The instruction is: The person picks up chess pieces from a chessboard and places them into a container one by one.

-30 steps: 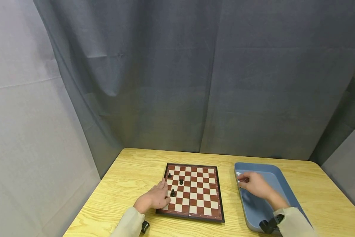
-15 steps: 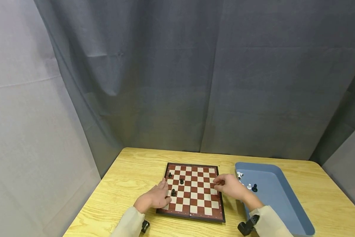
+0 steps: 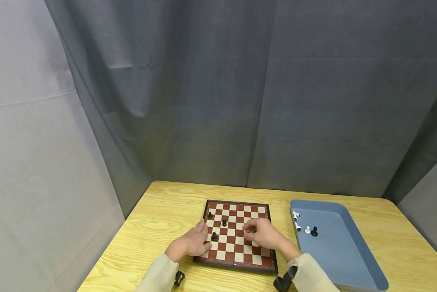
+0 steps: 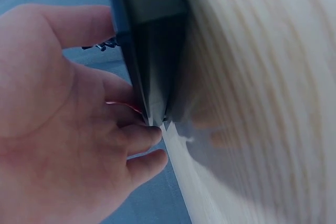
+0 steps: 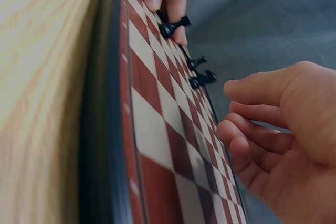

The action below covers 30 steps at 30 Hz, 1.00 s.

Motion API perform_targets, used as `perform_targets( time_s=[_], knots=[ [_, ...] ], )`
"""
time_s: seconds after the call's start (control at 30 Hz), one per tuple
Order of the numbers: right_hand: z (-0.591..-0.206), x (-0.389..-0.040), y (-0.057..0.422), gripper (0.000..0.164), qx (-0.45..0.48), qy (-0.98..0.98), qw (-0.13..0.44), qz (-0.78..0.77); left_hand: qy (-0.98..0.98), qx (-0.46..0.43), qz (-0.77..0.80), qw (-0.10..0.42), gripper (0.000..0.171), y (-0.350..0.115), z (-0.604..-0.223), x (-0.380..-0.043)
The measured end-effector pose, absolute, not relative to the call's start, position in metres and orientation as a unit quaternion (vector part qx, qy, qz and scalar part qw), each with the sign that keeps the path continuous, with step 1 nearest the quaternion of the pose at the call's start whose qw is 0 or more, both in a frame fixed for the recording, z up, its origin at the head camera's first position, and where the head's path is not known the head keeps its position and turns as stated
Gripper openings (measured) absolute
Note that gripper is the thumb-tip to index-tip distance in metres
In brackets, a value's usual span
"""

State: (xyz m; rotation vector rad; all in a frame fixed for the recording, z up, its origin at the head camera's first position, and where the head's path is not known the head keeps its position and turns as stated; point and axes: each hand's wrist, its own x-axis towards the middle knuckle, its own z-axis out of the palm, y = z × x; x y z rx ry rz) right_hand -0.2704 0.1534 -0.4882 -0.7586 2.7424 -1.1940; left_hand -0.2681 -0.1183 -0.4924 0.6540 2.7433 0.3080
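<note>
A brown and cream chessboard (image 3: 240, 259) lies on the table with several black chess pieces on its left half, among them a black chess piece (image 3: 214, 237) closest to my left hand. My left hand (image 3: 190, 243) rests on the board's left edge, fingers extended and thumb spread over the squares. In the left wrist view its fingertips touch the board's dark side. Over the right half hovers my right hand (image 3: 263, 234), fingers loosely bent. The right wrist view shows a gap between thumb and fingers and nothing held there; the pieces (image 5: 202, 80) stand beyond its fingertips.
To the right of the board is a blue tray (image 3: 344, 259). Inside it, near the left wall, lie several white pieces (image 3: 307, 230) and a black piece (image 3: 314, 231). A grey curtain (image 3: 203, 101) hangs behind the wooden table (image 3: 141, 235).
My right hand has moved left from inside the tray, across the board's right edge, to above its right half. My left hand has stayed on the left edge.
</note>
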Motion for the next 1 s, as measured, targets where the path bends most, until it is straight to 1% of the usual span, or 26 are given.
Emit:
perform_targets(
  time_s=[0.17, 0.4, 0.6, 0.87, 1.0],
  knots=[
    [-0.492, -0.271, 0.137, 0.013, -0.249, 0.882, 0.042, -0.398, 0.956, 0.229, 0.108, 0.149, 0.072, -0.119, -0.492, -0.268],
    [-0.498, -0.273, 0.122, 0.019, -0.252, 0.875, 0.066, -0.409, 0.956, 0.229, 0.105, 0.152, 0.071, -0.118, -0.492, -0.267],
    [-0.502, -0.275, 0.112, 0.016, -0.261, 0.879, 0.052, -0.394, 0.957, 0.223, 0.102, 0.155, 0.071, -0.117, -0.49, -0.267],
    [-0.504, -0.276, 0.098, 0.016, -0.265, 0.879, 0.053, -0.392, 0.958, 0.222, 0.1, 0.152, 0.072, -0.118, -0.492, -0.266],
    [-0.506, -0.278, 0.092, 0.016, -0.269, 0.885, 0.041, -0.377, 0.957, 0.225, 0.1, 0.151, 0.072, -0.118, -0.492, -0.267]
  ],
)
